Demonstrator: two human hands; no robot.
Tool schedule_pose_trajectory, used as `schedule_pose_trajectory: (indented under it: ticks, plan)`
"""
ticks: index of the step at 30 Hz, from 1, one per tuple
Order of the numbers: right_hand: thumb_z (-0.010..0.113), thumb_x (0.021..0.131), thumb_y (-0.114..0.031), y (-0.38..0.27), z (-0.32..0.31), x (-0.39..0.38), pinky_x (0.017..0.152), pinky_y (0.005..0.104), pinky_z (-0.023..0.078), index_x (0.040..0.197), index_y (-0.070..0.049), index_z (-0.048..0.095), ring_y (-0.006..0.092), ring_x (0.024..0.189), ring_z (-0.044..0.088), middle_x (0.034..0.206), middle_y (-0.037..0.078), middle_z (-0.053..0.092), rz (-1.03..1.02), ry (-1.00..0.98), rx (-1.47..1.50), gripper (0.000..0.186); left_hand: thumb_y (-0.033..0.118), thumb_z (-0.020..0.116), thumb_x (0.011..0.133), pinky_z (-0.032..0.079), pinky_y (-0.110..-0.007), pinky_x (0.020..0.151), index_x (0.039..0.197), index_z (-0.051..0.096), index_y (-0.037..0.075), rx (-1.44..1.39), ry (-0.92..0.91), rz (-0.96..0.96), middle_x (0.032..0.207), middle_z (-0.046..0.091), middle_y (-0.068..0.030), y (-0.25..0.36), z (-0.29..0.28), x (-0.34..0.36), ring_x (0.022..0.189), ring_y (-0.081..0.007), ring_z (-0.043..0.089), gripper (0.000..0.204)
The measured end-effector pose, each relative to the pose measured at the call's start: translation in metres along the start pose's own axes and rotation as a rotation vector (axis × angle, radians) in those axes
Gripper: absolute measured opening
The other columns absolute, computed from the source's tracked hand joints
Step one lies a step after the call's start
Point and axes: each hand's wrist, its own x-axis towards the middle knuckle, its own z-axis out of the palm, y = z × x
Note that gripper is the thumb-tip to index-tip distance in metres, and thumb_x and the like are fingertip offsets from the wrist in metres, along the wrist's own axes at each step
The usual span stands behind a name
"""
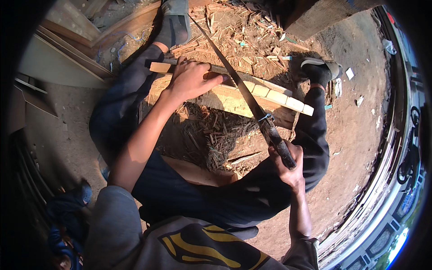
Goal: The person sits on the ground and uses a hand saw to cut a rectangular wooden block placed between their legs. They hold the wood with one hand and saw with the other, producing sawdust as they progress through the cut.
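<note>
My left hand (191,80) is closed over a pale wooden strip (159,67), with its thumb stretched along the wood toward the blade. Several pale block-like sections (276,96), parted by dark lines, run toward the strip's right end. My right hand (289,163) grips the dark handle of a long narrow blade (245,92). This blade tapers to a point at the upper left and crosses the strip just right of my left thumb. A pale blue tie (266,118) circles it near the handle. Whether its edge is toothed or plain is not clear.
Under the strip lies a thick timber (229,102) between my spread legs. Wood chips (225,135) cover the ground around it. A large wooden block (330,18) stands at the far right, and boards (67,58) lean at the left. Another person (67,220) is partly visible at lower left.
</note>
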Motion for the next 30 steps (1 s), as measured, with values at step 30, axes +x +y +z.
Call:
schedule_pose_trajectory:
  ticks: [30]
  plan:
    - [0.063, 0.074, -0.015, 0.04, -0.039, 0.01, 0.045, 0.0319, 0.036, 0.07, 0.0, 0.054, 0.0201, 0.044, 0.048, 0.054, 0.009, 0.048, -0.196, -0.127, -0.118, 0.018, 0.043, 0.077, 0.056, 0.045, -0.036, 0.074, 0.067, 0.066, 0.01, 0.04, 0.272, 0.044, 0.068, 0.065, -0.0086, -0.007, 0.024, 0.003, 0.073, -0.0237, 0.062, 0.036]
